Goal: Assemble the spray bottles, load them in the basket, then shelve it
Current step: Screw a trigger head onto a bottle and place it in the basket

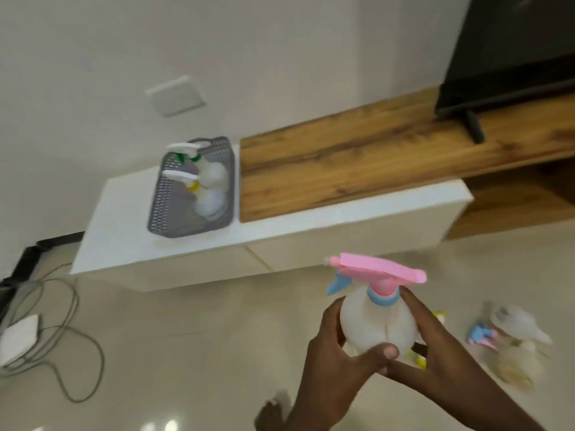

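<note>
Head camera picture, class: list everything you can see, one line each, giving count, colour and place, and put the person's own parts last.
Grey perforated plastic basket: one, on the white cabinet top.
White spray bottles in the basket: two, green and yellow collars.
Pink-headed white spray bottle: one, held over the floor.
Loose bottle parts: blurred pile, floor, right.
Wooden shelf: one, brown.
Black television: one, top right.
Grey cables: floor, left.
Left hand, right hand: both gripping the bottle.
</note>
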